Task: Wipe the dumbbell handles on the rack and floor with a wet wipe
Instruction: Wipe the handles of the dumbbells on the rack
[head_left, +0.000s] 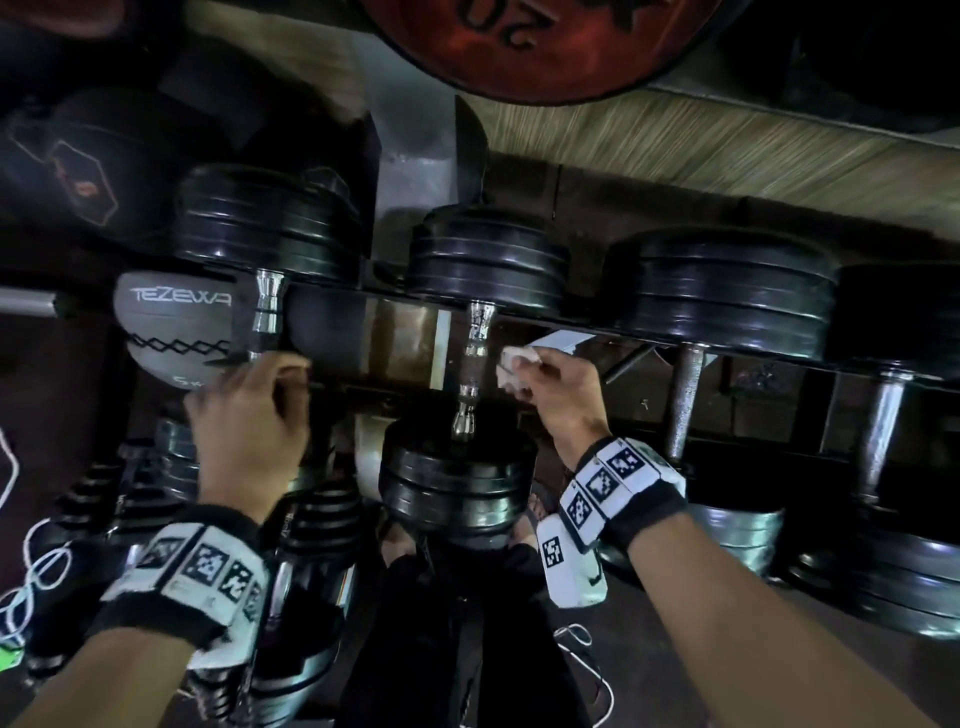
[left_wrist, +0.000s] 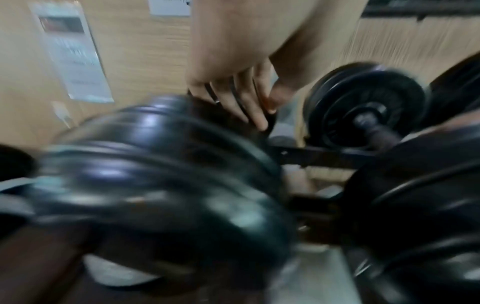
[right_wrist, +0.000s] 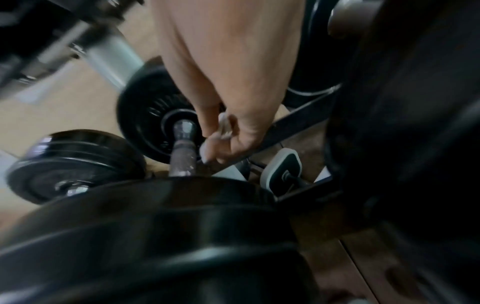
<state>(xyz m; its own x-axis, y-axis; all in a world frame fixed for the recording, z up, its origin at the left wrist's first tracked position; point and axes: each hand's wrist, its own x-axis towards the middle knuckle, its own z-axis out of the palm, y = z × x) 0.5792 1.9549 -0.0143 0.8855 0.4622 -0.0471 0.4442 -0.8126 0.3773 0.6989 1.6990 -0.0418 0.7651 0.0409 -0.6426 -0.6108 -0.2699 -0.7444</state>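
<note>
Black-plated dumbbells lie side by side on a dark rack (head_left: 649, 340). The middle dumbbell's chrome handle (head_left: 475, 364) is bare. Just to its right, my right hand (head_left: 527, 366) pinches a crumpled white wet wipe (head_left: 508, 361); the wipe is close to the handle and apart from it. The right wrist view shows the wet wipe (right_wrist: 223, 125) bunched in my fingers (right_wrist: 221, 144) beside the same handle (right_wrist: 183, 148). My left hand (head_left: 249, 400) is at the near end of the left dumbbell's handle (head_left: 267, 312). Its fingers (left_wrist: 246, 102) are fairly straight against a black plate (left_wrist: 161, 164) and hold nothing.
A grey TEZEWA medicine ball (head_left: 176, 327) sits behind the left dumbbell. More dumbbells with rusty handles (head_left: 685, 395) fill the rack to the right. Other dumbbells (head_left: 311, 530) stand on the floor below, near white cables (head_left: 36, 577). A red weight plate (head_left: 530, 41) is at the top.
</note>
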